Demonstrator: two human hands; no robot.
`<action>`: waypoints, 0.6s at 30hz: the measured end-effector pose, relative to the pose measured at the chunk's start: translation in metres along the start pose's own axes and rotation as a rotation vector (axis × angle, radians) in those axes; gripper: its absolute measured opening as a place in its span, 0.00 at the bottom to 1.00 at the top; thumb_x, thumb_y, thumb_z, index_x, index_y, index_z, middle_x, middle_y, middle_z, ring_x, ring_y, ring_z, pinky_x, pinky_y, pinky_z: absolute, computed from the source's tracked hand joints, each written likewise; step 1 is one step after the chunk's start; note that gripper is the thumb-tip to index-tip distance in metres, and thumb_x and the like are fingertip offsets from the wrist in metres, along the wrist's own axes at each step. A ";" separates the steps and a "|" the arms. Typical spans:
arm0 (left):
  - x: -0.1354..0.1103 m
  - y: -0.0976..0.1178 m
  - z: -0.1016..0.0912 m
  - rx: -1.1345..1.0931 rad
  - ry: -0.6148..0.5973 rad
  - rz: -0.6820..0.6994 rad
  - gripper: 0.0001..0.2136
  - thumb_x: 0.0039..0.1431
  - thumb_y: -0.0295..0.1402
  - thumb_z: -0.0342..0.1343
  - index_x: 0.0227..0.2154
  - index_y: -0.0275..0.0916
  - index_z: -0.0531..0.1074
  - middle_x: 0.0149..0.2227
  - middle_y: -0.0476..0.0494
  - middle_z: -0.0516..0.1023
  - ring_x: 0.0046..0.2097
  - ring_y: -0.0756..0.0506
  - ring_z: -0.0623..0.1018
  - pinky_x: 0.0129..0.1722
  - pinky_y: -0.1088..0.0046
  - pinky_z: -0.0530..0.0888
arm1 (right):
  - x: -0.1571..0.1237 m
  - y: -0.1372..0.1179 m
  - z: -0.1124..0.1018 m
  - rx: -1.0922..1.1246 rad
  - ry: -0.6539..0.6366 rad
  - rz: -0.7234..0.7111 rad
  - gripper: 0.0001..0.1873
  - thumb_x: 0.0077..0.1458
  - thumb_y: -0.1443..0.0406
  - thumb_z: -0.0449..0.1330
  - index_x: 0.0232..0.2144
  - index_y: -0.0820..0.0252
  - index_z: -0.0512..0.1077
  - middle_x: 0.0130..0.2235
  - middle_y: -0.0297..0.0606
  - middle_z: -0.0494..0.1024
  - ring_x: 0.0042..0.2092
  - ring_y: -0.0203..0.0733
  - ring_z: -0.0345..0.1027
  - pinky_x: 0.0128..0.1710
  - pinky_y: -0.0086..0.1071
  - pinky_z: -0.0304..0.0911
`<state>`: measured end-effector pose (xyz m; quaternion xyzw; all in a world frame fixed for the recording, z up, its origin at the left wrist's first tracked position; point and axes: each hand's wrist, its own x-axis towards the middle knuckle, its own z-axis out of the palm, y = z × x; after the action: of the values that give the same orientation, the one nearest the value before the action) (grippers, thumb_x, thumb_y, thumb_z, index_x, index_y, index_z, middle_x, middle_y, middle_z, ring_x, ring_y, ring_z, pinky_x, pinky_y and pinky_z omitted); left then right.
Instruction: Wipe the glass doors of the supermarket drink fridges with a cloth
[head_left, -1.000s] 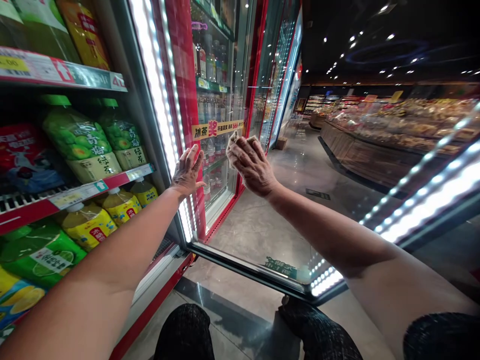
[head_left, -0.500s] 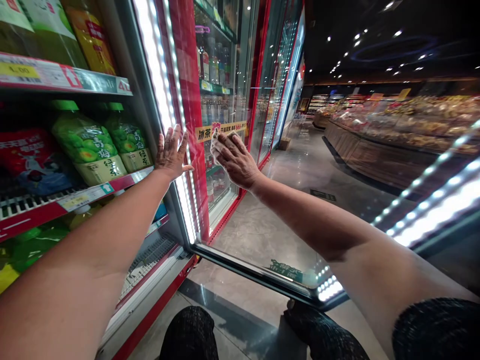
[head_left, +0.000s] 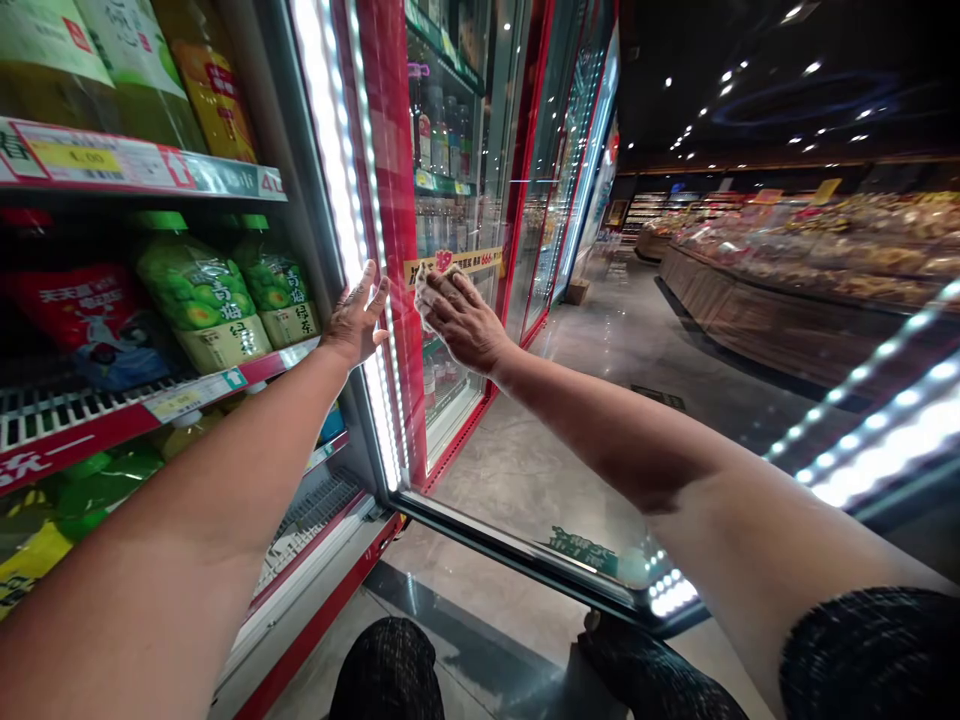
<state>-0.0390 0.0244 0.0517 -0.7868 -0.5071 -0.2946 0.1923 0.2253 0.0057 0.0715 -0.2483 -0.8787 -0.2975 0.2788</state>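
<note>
Head view: right hand (head_left: 465, 322), fingers together, holds a pale, crumpled cloth (head_left: 423, 300) against the clear, dark-framed glass door (head_left: 525, 470); left hand (head_left: 358, 320), fingers spread, at the door's lit edge (head_left: 381, 420), contact unclear from here. Cloth presumably light and soft, best gripped flat under the fingers; glass stiff, likely slippery.

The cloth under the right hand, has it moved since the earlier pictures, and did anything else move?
Yes. The right hand and the cloth under it moved left across the glass door, nearer its bright light strip. The left hand also shifted left from where it was at first. Nothing new was picked up, and the cloth wasn't let go. The door stayed open, and the green-capped bottles stayed put.
</note>
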 end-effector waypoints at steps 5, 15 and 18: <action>-0.003 -0.003 -0.006 -0.016 -0.010 0.019 0.40 0.56 0.35 0.53 0.73 0.50 0.51 0.76 0.48 0.39 0.75 0.40 0.51 0.72 0.55 0.53 | 0.012 0.003 0.007 0.015 -0.037 -0.075 0.24 0.70 0.70 0.49 0.64 0.56 0.66 0.71 0.38 0.63 0.75 0.46 0.44 0.75 0.54 0.41; 0.001 -0.011 -0.022 0.137 0.024 -0.057 0.43 0.60 0.40 0.60 0.73 0.35 0.46 0.76 0.33 0.38 0.76 0.37 0.41 0.74 0.56 0.47 | 0.046 -0.015 0.021 0.017 -0.089 -0.001 0.27 0.68 0.74 0.46 0.66 0.59 0.65 0.73 0.39 0.58 0.76 0.47 0.39 0.76 0.53 0.36; 0.000 -0.014 -0.020 0.165 -0.034 -0.059 0.44 0.60 0.40 0.60 0.73 0.32 0.46 0.76 0.32 0.36 0.76 0.37 0.40 0.74 0.59 0.48 | 0.044 -0.017 0.026 0.060 -0.127 -0.075 0.26 0.68 0.72 0.46 0.64 0.59 0.67 0.72 0.37 0.59 0.75 0.47 0.41 0.76 0.54 0.37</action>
<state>-0.0573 0.0178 0.0672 -0.7578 -0.5560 -0.2439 0.2391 0.1743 0.0233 0.0760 -0.2250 -0.9118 -0.2649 0.2187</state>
